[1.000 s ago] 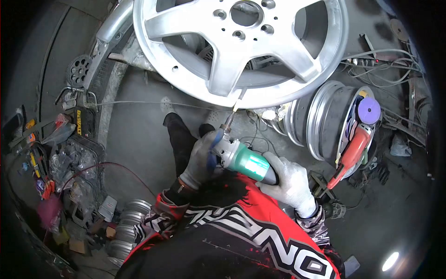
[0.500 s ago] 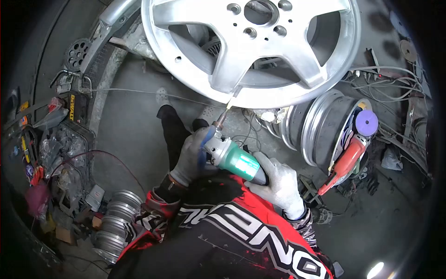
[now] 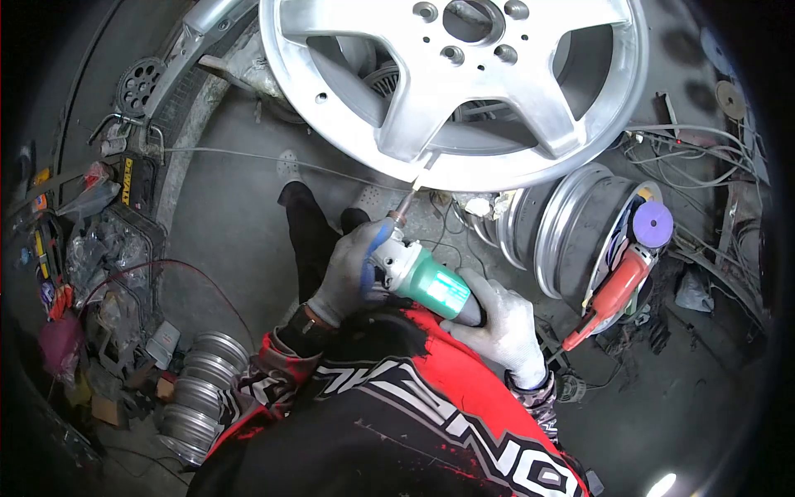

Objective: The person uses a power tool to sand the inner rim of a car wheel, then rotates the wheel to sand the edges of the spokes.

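Since the green power tool [image 3: 429, 282] looks rigid w/ a metal nose, it's prob. hefty, front-heavy & a bit slick on the casing; best held 2-handed, nose + tail. It's near-centre, bit [image 3: 406, 204] pointing far, tip at near edge of alloy wheel [image 3: 439, 93], contact unclear. L hand [image 3: 352, 269]: fingers clamped round nose. R hand [image 3: 507, 323]: fingers clamped on tail. Wheel prob. stiff, heavy.
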Motion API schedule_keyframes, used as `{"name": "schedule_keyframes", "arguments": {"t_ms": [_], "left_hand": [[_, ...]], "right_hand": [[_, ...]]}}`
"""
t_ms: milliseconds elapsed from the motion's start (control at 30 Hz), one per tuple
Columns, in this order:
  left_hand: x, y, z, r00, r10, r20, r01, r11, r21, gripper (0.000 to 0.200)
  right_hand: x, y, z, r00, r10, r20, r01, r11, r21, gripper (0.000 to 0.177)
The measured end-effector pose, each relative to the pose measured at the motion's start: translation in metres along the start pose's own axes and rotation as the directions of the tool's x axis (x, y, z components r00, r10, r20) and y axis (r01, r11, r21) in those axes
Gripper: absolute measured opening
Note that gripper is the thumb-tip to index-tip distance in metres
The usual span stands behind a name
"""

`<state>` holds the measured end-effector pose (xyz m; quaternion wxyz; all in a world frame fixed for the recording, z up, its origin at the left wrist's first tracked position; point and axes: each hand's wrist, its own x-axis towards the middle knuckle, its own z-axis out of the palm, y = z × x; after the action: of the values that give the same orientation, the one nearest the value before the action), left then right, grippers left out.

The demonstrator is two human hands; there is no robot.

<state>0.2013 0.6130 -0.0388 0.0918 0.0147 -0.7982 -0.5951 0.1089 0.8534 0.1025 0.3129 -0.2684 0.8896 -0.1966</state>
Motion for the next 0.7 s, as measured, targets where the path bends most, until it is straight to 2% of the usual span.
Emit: {"name": "schedule_keyframes", "arguments": {"t_ms": [67,133,167,233,367,433,467,533,633,700], "left_hand": [[0.003,-0.002,0.005,1.0,-0.006,0.0,0.005,0.999,-0.053,0.08],[0.002,-0.007,0.01,0.995,-0.091,0.045,0.097,0.983,-0.154,0.077],[0.002,-0.006,0.008,0.995,-0.091,0.043,0.097,0.984,-0.152,0.077],[0.002,0.0,0.003,1.0,-0.003,-0.004,0.003,1.0,-0.012,0.079],[-0.01,-0.005,-0.001,0.998,-0.069,0.009,0.069,0.995,0.077,0.077],[-0.013,-0.017,0.004,0.976,-0.2,0.084,0.21,0.969,-0.133,0.08],[-0.013,-0.017,0.006,0.977,-0.197,0.086,0.207,0.969,-0.135,0.08],[-0.011,-0.014,0.011,1.0,0.0,0.008,-0.001,0.994,0.112,0.086],[-0.005,-0.003,0.005,0.999,0.033,0.02,-0.036,0.981,0.193,0.088],[-0.001,0.005,-0.002,1.0,0.006,0.015,-0.008,0.989,0.145,0.09]], "right_hand": [[-0.004,0.003,-0.004,1.0,0.015,-0.016,-0.015,1.0,0.001,0.072],[-0.004,0.003,-0.009,1.0,0.023,-0.002,-0.023,1.0,-0.009,0.072],[-0.003,0.003,-0.01,1.0,0.029,0.011,-0.029,0.999,-0.017,0.073],[0.001,0.006,-0.01,0.999,0.011,0.031,-0.011,1.0,0.0,0.074],[0.007,0.007,-0.01,0.998,-0.014,0.06,0.012,0.999,0.031,0.076],[0.005,0.01,-0.011,0.999,-0.008,0.053,0.004,0.997,0.072,0.077],[0.004,0.012,-0.013,0.999,-0.002,0.048,-0.003,0.994,0.112,0.077],[0.0,0.014,-0.018,0.998,0.021,0.057,-0.027,0.995,0.1,0.077],[0.0,0.015,-0.018,0.997,0.031,0.07,-0.037,0.995,0.092,0.077],[0.004,0.017,-0.014,0.998,0.013,0.067,-0.019,0.995,0.097,0.077]]}}
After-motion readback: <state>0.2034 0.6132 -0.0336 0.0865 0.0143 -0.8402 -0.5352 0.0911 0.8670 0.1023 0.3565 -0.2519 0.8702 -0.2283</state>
